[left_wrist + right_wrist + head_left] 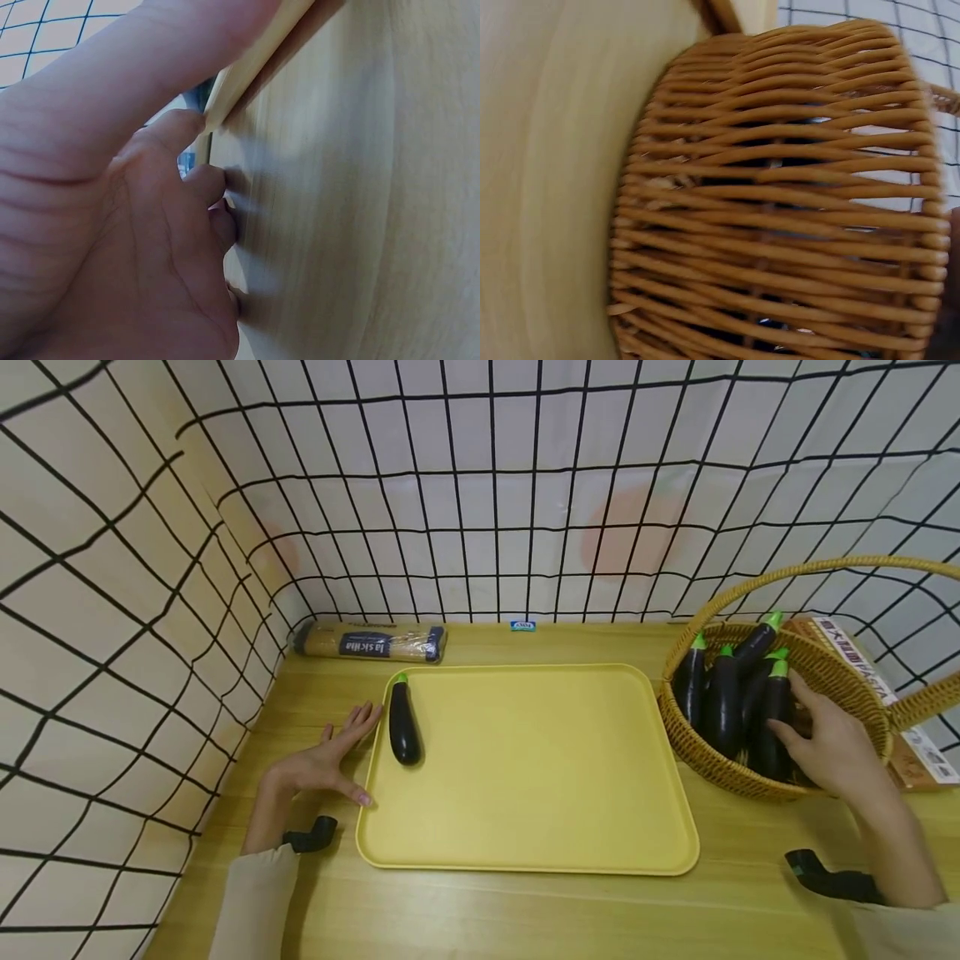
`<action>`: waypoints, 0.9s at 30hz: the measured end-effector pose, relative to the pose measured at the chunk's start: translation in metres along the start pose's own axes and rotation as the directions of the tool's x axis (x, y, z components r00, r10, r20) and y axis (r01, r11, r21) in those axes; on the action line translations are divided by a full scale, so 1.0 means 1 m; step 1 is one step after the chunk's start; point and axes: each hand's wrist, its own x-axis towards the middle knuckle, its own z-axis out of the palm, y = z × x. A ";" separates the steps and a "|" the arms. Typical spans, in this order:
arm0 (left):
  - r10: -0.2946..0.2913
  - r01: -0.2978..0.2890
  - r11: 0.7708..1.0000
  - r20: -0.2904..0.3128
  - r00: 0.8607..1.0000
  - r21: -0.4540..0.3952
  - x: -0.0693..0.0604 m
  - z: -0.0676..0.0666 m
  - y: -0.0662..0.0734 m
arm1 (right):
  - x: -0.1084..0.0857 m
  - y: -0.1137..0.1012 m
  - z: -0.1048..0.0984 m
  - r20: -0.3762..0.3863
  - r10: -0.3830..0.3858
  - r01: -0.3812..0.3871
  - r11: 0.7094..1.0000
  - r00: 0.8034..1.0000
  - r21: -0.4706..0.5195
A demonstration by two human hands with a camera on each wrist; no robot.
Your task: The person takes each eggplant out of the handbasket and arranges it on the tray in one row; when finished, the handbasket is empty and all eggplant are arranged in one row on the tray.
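Observation:
One dark eggplant (404, 723) with a green tip lies along the left side of the yellow tray (540, 768). My left hand (318, 768) rests with spread fingers against the tray's left edge; the left wrist view shows its palm (150, 247) over the wood. At the right, my right hand (834, 743) reaches into the wicker basket (757, 787) and grips the rightmost eggplant (771, 727) between thumb and fingers. Several other eggplants (722, 706) lie beside it. In the right wrist view the basket's woven side (780, 202) hides the fingers.
A packet of pasta (367, 642) lies behind the tray at the left, and a small blue packet (522, 626) at the back edge. Brown packaging (924, 752) lies behind and right of the basket, whose tall handle (847, 562) arches up. Black wire mesh (491, 493) stands at the back and left.

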 end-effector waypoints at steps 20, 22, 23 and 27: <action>0.010 -0.010 1.000 0.000 1.000 0.000 0.001 0.001 -0.001 | 0.011 -0.010 0.016 -0.190 0.098 -0.086 0.994 0.977 0.070; 0.006 -0.006 1.000 -0.001 1.000 -0.006 0.001 0.001 -0.002 | 0.012 -0.010 0.016 -0.164 0.088 -0.080 0.995 0.983 0.059; 0.005 -0.005 1.000 -0.001 1.000 -0.008 0.001 0.001 -0.002 | 0.012 -0.010 0.015 -0.150 0.079 -0.072 0.996 0.985 0.057; -0.002 0.002 1.000 -0.005 1.000 -0.009 0.000 0.001 -0.002 | 0.012 -0.006 0.011 -0.048 0.039 -0.035 0.997 0.998 0.066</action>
